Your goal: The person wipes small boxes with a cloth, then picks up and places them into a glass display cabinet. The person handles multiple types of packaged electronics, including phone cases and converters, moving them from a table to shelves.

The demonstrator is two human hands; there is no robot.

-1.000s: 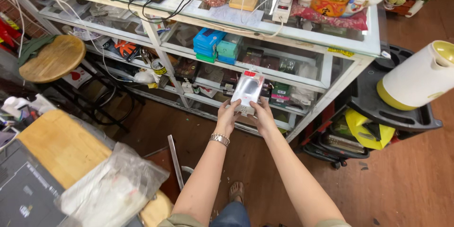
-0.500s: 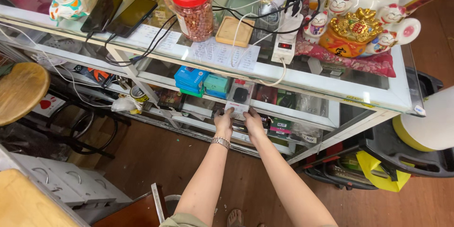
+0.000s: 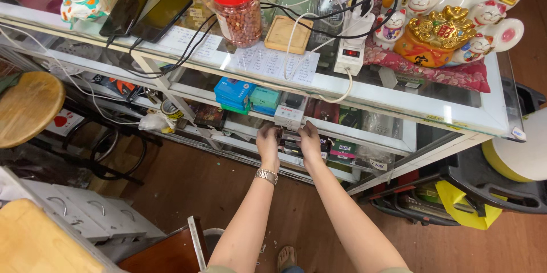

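— What are we looking down on here?

— We are standing over a glass display counter (image 3: 473, 115) with a white frame, set on a brown wooden floor (image 3: 216, 182). Its top is crowded: a clear jar of nuts with a red lid (image 3: 236, 6), two dark phones (image 3: 149, 14) lying side by side with cables running off them, a small wooden tray (image 3: 289, 34), a white power strip (image 3: 351, 52), a printed paper sheet (image 3: 275, 63) under the glass, and lucky-cat figurines (image 3: 450, 17) sitting on a red patterned cloth (image 3: 433, 68).

— And around the counter?

— A round wooden stool (image 3: 27, 107) is standing to the left, a grey drawer unit (image 3: 80, 213) is sitting lower left, and a black crate with a yellow bag (image 3: 464, 202) is resting on the floor to the right.

— Where are our hands?

— Both are reaching under the glass top to the middle shelf. The left hand (image 3: 268, 145), with a metal watch (image 3: 266, 175) on its wrist, and the right hand (image 3: 309, 141) are close together, fingers curled on a small white box (image 3: 289, 116) between them — it is sitting at the shelf's front edge, just right of stacked blue and teal boxes (image 3: 246, 95).

— Is anything in the way?

— The counter's frame rail is crossing just above the hands, and dark packets (image 3: 336, 149) are crowding the shelf below, so we cannot tell how firmly the fingers are gripping.
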